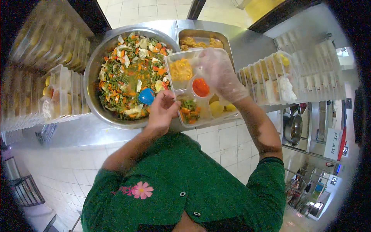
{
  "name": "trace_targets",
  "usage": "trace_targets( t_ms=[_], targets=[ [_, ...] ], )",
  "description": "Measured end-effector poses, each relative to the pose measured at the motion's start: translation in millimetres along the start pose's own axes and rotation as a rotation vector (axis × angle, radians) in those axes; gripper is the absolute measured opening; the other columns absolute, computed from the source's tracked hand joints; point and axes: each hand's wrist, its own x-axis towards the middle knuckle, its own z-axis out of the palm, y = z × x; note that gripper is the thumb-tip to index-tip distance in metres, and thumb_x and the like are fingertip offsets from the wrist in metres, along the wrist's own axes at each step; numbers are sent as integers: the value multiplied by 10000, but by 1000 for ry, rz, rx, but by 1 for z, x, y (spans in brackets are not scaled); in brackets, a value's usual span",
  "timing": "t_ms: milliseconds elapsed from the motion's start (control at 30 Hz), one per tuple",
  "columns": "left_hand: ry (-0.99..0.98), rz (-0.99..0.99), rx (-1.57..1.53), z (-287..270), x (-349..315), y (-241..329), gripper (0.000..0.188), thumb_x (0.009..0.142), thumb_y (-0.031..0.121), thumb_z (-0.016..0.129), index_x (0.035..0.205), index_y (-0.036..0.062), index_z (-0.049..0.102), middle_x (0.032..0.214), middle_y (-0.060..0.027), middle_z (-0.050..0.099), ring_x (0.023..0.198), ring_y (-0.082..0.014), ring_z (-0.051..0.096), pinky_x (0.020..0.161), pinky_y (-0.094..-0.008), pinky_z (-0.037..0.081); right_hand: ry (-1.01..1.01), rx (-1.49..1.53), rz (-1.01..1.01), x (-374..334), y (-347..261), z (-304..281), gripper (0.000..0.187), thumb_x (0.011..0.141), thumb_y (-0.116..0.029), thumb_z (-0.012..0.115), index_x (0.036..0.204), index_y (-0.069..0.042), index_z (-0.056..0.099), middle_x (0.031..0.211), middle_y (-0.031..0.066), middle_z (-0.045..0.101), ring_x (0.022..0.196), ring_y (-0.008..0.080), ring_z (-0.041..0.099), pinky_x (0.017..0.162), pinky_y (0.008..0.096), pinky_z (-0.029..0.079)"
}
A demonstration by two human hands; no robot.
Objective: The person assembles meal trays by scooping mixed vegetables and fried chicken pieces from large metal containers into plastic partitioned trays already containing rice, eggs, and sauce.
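- Container point(186, 124), clear and divided, hangs or rests between the big bowl and the right-hand stacks, across the counter's front edge; whether anything bears it from below, I cannot tell.
- Left hand point(163, 112), bare, pinches the container's left wall, thumb over the rim beside the vegetables.
- Right hand point(220, 71), in a clear glove, is bunched over the upper right compartment; its fingertips are hidden, so I cannot tell whether they pinch anything.
- Step in hand, as I judge it: portioning, with the gloved hand at the one compartment whose filling is out of sight. The next move calls for a steady left pinch and a level container, so the sauce stays in its well.
- Compartments, five made out: one of yellow-orange food point(181, 69), one round well of red sauce point(201, 87), one of mixed vegetables point(189, 111), one with at least two yellow pieces point(217, 108), one under the glove.
- One steel bowl point(92, 79) of chopped vegetables, with one blue rounded thing point(146, 96) in it, perhaps a scoop.
- One steel pan point(205, 34) of fried-looking pieces, too covered to count.
- Filled containers stand stacked at the left point(62, 94) and right point(266, 79) on the steel counter point(85, 135), too many and too overlapped to count.
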Motion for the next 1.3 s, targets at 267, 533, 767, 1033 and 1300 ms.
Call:
trace_targets(
  t_ms=[267, 533, 767, 1033, 1300],
  targets=[
    [-54, -16, 100, 25, 8, 26, 214, 877, 1, 612, 1021, 122, 512, 878, 31, 550, 767, -69, 529, 561, -206, 437, 136, 32, 265, -19, 2, -80, 238, 759, 21, 549, 902, -74, 715, 961, 137, 665, 936, 325, 635, 857, 398, 503],
    [-247, 65, 37, 132, 40, 85, 167, 907, 41, 597, 1034, 114, 517, 961, 1, 581, 817, -97, 558, 563, -219, 484, 825, -47, 938, -166, -23, -239, 253, 837, 17, 587, 1063, -45, 681, 1045, 36, 644, 961, 149, 579, 851, 256, 450],
    [-448, 62, -36, 269, 89, 66, 159, 936, 79, 563, 1074, 77, 486, 1155, -155, 605, 974, -246, 628, 634, -352, 553, 848, -103, 1295, -285, -43, -228, 213, 879, -25, 593, 1079, -31, 665, 1024, 17, 633, 888, 109, 546, 828, 246, 433],
    [-412, 45, 98, 388, 88, 11, 377, 900, 93, 631, 1176, -7, 394, 1038, -171, 564, 910, -290, 636, 647, -371, 614, 995, 59, 1455, -363, -39, -187, 253, 862, -104, 606, 1099, -49, 677, 863, -39, 527, 787, 71, 457, 723, 214, 360],
    [-383, 216, 308, 407, 102, -29, 486, 857, 246, 725, 1195, 10, 467, 1034, -147, 543, 847, -257, 614, 669, -377, 570, 1001, 140, 1558, -374, -37, -171, 224, 842, 10, 573, 1037, -34, 673, 1013, -18, 611, 830, 82, 496, 784, 214, 403]
  ],
)
